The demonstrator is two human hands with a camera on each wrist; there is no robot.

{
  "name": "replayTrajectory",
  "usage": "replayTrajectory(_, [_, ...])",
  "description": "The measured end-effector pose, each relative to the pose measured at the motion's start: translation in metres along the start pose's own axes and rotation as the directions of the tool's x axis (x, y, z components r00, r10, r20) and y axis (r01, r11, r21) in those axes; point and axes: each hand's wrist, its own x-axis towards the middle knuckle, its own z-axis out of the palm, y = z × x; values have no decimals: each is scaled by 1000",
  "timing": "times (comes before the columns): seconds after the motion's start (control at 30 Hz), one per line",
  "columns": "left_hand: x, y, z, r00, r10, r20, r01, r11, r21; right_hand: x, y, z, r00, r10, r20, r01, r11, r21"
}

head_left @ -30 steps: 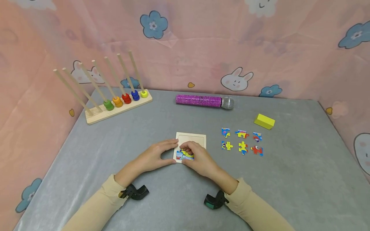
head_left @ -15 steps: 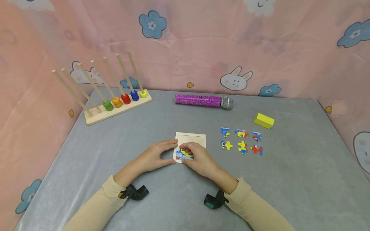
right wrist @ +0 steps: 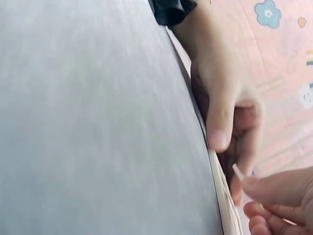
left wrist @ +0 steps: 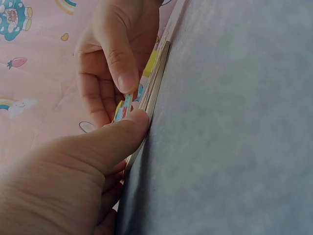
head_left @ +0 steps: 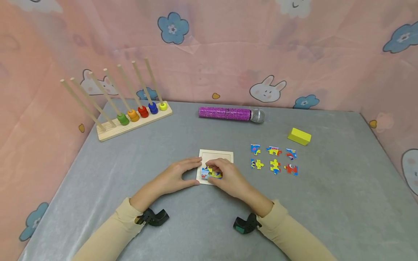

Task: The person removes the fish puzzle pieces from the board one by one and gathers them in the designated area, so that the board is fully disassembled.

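Observation:
A small square wooden puzzle tray [head_left: 217, 154] lies on the grey table. My left hand [head_left: 177, 175] holds its left edge, thumb at the near corner and fingertips farther up the side. My right hand [head_left: 230, 177] pinches a few joined puzzle pieces [head_left: 205, 173], blue and yellow, over the tray's near part; the fingers hide some of them. In the left wrist view, the pinched pieces [left wrist: 124, 108] stand tilted, raised off the tray. The right wrist view shows a thin pale edge of the puzzle pieces [right wrist: 237, 171] under the thumb.
Several loose puzzle pieces [head_left: 275, 166] lie in two rows right of the tray. A yellow block [head_left: 299, 136] sits behind them. A purple glittery microphone [head_left: 225, 113] lies at the back, and a wooden peg stand [head_left: 134, 125] with coloured rings stands at the back left.
My right hand has shifted slightly right, and the joined pieces have come up off the tray with it. The left hand and the tray have stayed in place.

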Motion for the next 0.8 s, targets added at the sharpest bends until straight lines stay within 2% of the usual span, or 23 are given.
replayTrajectory(0.17, [0,-1,2,1000,-5,8,5,1000,1,-5,5,-17,999,24,42,-25,999,26])
replayTrajectory(0.3, [0,-2,2,1000,-11,13,11,1000,0,-15,16,-32,997,48,57,-48,999,-6])
replayTrajectory(0.47, [-1,-2,2,1000,-14,17,14,1000,0,-32,32,-52,996,78,46,-75,996,-57])
replayTrajectory(0.8, [-1,0,0,1000,-8,15,8,1000,5,-67,61,-87,996,92,18,-90,991,-96])
